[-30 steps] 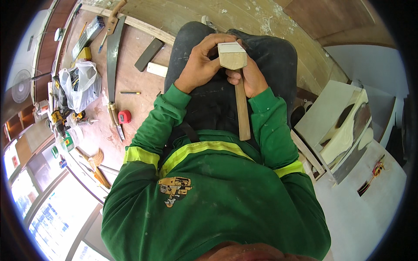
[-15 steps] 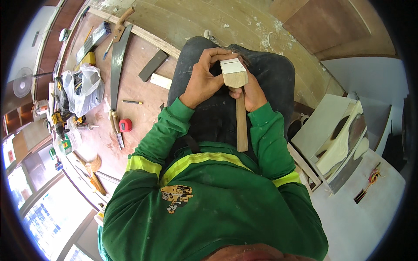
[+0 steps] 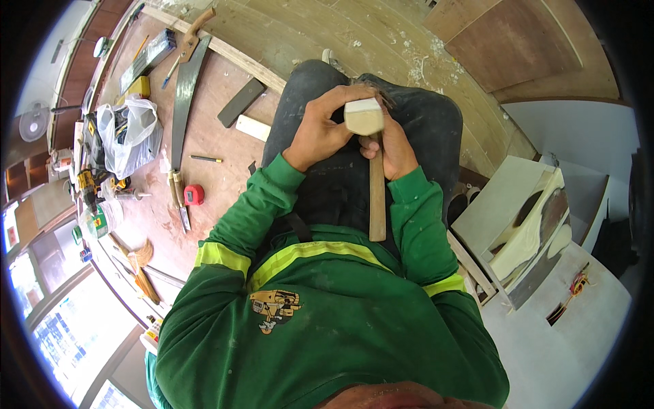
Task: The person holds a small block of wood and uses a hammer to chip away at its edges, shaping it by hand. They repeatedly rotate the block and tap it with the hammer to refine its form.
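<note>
Above my lap I hold what looks like a wooden hand plane, its pale end toward me and its white flat face tilted up. A long wooden bar runs from it toward my waist. My left hand grips the block from the left, thumb on the near side and fingers over the far side. My right hand is closed round it from the right, with fingertips curled by the bar. The block hides part of both hands' fingers.
On the work board at my left lie a handsaw, a dark block, a white block, a pencil, chisels and a red tape measure. Beyond are a plastic bag and a drill. A pale cabinet piece stands right.
The plane has tipped, so its white face shows as a thinner strip and the narrow slit in it is out of sight. Both hands keep their hold.
</note>
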Motion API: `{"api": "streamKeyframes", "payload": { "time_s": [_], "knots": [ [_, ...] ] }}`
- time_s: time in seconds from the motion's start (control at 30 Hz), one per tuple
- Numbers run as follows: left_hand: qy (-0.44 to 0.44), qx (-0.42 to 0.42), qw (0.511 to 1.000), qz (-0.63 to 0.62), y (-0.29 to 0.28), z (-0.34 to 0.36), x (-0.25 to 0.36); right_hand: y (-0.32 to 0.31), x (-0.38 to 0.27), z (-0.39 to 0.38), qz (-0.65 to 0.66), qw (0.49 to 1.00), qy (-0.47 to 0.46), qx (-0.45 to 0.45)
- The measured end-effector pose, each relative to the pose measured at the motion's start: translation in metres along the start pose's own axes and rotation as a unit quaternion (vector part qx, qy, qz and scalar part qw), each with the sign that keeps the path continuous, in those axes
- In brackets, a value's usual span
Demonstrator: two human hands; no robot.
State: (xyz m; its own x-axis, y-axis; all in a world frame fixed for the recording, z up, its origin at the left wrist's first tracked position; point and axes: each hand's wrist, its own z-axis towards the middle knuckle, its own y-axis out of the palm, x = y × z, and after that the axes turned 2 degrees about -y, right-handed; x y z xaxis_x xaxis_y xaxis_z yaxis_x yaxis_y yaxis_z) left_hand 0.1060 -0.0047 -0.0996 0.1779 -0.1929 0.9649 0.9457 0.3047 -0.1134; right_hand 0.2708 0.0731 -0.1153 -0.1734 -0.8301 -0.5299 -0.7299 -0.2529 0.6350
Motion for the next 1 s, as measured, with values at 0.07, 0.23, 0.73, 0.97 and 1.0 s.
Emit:
{"api": "streamKeyframes", "payload": {
  "time_s": [0.07, 0.23, 0.73, 0.97, 1.0],
  "knots": [
    [-0.015, 0.04, 0.998, -0.046, -0.001, -0.002, 0.001, 0.001, -0.004, -0.001, -0.064, 0.998, -0.02, 0.005],
    [-0.124, 0.231, 0.917, -0.301, -0.028, 0.023, 0.014, 0.03, -0.03, -0.035, -0.106, 0.974, -0.196, 0.044],
    [-0.117, 0.27, 0.806, -0.514, -0.062, 0.054, 0.018, 0.071, -0.01, -0.042, -0.333, 0.896, -0.29, 0.04],
    [-0.108, 0.276, 0.797, -0.526, -0.057, 0.051, 0.014, 0.089, -0.057, -0.105, -0.092, 0.852, -0.507, 0.098],
    [-0.117, 0.28, 0.791, -0.531, -0.056, 0.048, 0.014, 0.087, -0.053, -0.105, -0.061, 0.835, -0.541, 0.076]
  ]
}}
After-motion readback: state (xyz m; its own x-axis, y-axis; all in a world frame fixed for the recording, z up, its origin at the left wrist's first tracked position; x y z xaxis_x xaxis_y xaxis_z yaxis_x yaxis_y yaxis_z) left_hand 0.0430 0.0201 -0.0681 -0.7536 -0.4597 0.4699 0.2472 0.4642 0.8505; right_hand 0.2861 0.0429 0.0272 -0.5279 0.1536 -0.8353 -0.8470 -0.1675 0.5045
